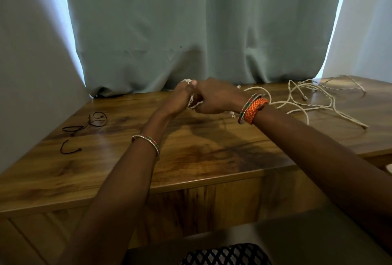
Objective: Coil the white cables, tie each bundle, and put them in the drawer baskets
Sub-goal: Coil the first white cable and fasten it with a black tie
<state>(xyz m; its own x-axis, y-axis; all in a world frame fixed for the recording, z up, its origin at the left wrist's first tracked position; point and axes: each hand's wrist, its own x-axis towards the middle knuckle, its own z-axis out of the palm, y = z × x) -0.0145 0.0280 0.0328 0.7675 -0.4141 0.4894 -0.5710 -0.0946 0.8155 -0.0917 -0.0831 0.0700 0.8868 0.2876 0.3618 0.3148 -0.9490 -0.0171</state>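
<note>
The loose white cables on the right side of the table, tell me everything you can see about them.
The loose white cables lie tangled in open loops on the wooden table, right of both hands, uncoiled and untied. They look thin and braided, with small connector ends showing. One strand curves past the right wrist; whether it joins the bundle held in the hands cannot be told.

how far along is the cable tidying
Early on. Nothing looks finished: no tied bundle or drawer basket is in view. In hand: the left hand and right hand both grip a white cable coil. Left: the loose white cables and the unused black ties on the table.
</note>
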